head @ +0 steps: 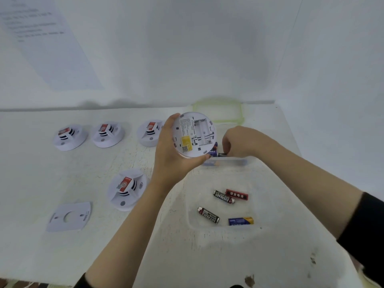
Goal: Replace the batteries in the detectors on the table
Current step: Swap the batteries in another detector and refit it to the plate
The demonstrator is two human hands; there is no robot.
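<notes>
My left hand (172, 154) grips a round white detector (194, 135) lifted off the table, its back facing me with the battery bay bare. My right hand (239, 142) reaches into a clear container (228, 162) behind it and pinches a dark battery (221, 154). Nearer me, a second clear container (193, 204) holds several loose batteries (223, 197). Three detectors (69, 137) stand in a row at the back left, and one more detector (126, 189) sits closer to me.
A flat white mounting plate (69, 217) lies at the front left. A clear lid with a green rim (218, 110) rests by the wall at the back. A printed sheet (41, 38) hangs on the wall at the left. Dark stains (249, 280) mark the table's near right.
</notes>
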